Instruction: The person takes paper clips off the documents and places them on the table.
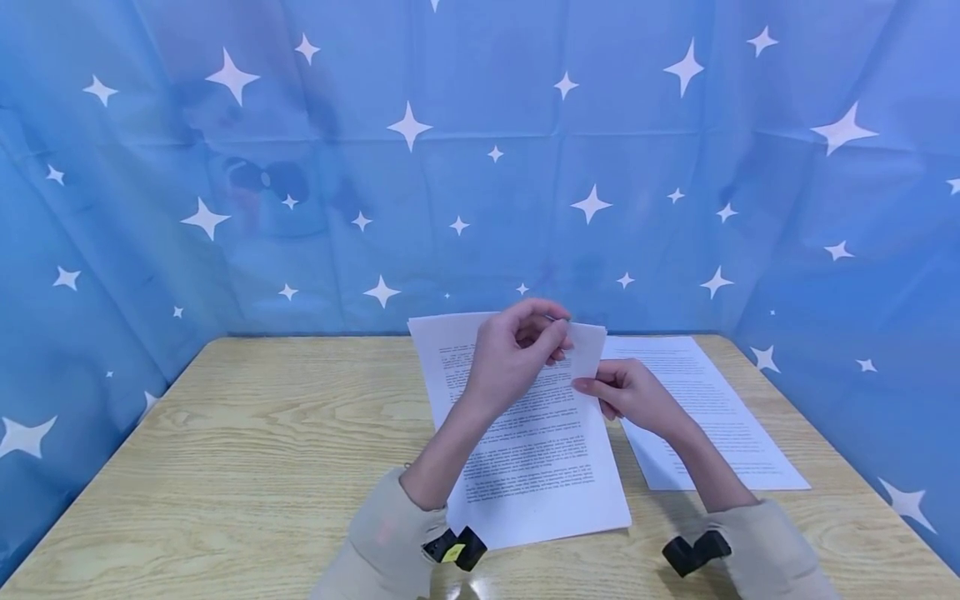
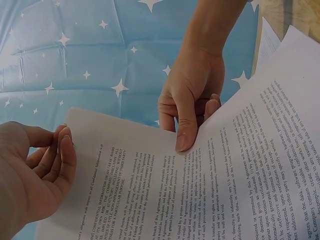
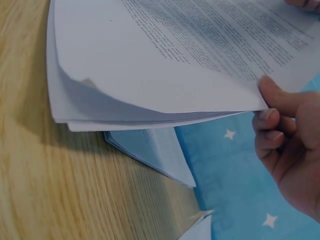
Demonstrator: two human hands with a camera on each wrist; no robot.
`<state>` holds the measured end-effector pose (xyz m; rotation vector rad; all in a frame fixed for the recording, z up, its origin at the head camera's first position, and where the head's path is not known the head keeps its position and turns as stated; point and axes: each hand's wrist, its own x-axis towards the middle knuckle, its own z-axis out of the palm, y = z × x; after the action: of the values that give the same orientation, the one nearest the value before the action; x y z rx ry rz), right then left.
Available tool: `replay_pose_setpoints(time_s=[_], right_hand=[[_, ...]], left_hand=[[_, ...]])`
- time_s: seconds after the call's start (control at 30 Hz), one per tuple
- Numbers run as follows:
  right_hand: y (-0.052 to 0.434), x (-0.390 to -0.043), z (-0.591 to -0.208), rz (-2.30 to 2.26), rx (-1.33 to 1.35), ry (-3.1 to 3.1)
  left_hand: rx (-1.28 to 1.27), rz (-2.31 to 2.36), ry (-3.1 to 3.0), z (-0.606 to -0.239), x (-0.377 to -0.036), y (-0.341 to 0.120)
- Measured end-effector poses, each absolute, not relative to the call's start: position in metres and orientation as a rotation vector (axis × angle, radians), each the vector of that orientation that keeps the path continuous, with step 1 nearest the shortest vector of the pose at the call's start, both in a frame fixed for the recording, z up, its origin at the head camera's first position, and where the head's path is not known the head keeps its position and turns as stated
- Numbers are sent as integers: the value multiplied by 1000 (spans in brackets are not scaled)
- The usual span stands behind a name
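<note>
A stack of printed sheets (image 1: 525,450) stands tilted up from the table, text side toward me, its lower end near the tabletop. My left hand (image 1: 513,350) pinches its top edge near the upper right corner, thumb and fingertips together. Lower down, my right hand (image 1: 637,396) grips the right edge, with the thumb (image 2: 186,135) on the printed face and the other fingers curled behind. Seen from the right wrist, the stack's layers (image 3: 120,112) spread slightly apart at a lower corner.
Another printed paper (image 1: 712,417) lies flat on the wooden table (image 1: 262,458), right of the stack and partly behind my right hand. A blue curtain with white stars (image 1: 480,167) hangs behind the table and along both sides.
</note>
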<state>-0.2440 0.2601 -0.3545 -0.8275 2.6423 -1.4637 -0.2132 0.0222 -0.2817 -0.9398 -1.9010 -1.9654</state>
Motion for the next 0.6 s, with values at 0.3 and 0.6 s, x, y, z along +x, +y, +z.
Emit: replay_pose_setpoints(time_s=[0.3,0.6], right_hand=[[261,-246,-355,-1463,-843,2640],[261,-245,-356,-1469,-839,2635]], left_hand=[[-960,-1970,-1833,-276,-208,20],[-937,-1904,-1851,-272,-203,16]])
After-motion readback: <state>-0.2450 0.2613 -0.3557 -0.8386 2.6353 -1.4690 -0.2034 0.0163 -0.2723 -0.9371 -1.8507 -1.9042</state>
